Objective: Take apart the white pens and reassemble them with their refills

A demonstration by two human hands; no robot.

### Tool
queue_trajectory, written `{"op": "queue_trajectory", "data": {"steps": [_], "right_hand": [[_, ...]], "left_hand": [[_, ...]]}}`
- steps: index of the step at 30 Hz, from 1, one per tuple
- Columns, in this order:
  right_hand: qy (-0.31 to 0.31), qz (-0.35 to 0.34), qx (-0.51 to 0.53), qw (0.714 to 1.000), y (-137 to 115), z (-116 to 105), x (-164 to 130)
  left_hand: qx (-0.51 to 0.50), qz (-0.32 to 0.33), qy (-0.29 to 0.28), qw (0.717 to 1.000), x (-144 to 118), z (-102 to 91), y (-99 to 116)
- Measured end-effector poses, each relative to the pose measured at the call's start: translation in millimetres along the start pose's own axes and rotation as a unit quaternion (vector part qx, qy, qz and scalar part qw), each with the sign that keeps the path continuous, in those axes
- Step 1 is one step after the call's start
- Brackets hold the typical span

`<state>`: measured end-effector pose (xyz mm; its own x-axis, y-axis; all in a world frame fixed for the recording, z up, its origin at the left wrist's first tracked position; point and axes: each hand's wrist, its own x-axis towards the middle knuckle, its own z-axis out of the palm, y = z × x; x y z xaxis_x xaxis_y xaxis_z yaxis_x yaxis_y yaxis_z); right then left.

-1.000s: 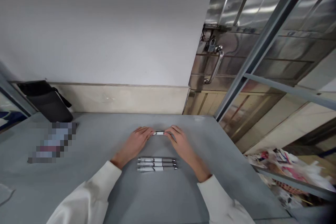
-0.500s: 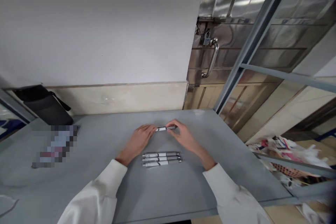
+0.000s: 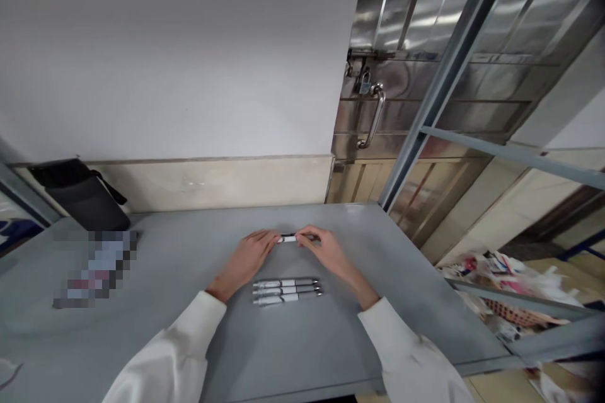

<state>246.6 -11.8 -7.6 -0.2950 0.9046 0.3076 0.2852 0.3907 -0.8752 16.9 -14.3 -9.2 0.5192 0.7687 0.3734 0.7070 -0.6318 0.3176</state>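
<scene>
A white and black pen (image 3: 287,238) is held level between both hands, just above or on the grey table; its two ends are hidden by my fingers. My left hand (image 3: 255,253) is closed on its left end. At its right end, my right hand (image 3: 324,248) pinches it between thumb and fingers. Nearer to me, three similar pens (image 3: 286,290) lie side by side on the table, with clear left ends, white middles and shiny tips on the right.
The grey table (image 3: 293,352) meets a wall behind. At the back left a black bottle (image 3: 85,192) with a strap leans near a blurred-out item (image 3: 97,269). A metal frame post (image 3: 425,119) rises at the right, beside a basket (image 3: 524,313) of plastic bags.
The right fingers have shifted left along the pen, covering more of its right end. The left hand keeps its hold. The camera view has tilted and turned slightly.
</scene>
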Motion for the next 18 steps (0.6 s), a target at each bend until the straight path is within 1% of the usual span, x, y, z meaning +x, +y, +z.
{"op": "queue_trajectory", "data": {"steps": [4,7,9,13,14,18], "right_hand": [[0.02,-0.032,0.014,0.999,0.4,1.2,0.1],[0.021,-0.008,0.027,0.999,2.7,2.8,0.7],[0.021,-0.002,0.017,1.0,3.5,3.4,1.3],[0.047,-0.043,-0.002,0.998,0.1,4.0,2.5],[0.051,-0.043,0.003,0.998,-1.2,4.5,2.7],[0.034,0.012,0.026,0.999,-3.5,6.7,3.3]], "left_hand": [[0.001,-0.005,0.001,1.0,-0.6,-1.0,0.4],[0.006,-0.012,0.003,1.0,-1.2,-2.8,2.2],[0.003,-0.019,0.003,1.0,-1.9,-4.1,3.4],[-0.01,-0.029,0.004,1.0,-2.5,-6.7,4.2],[-0.01,-0.031,0.003,0.999,-2.3,-7.2,4.1],[-0.015,-0.036,0.001,0.999,-1.6,-7.6,2.9]]}}
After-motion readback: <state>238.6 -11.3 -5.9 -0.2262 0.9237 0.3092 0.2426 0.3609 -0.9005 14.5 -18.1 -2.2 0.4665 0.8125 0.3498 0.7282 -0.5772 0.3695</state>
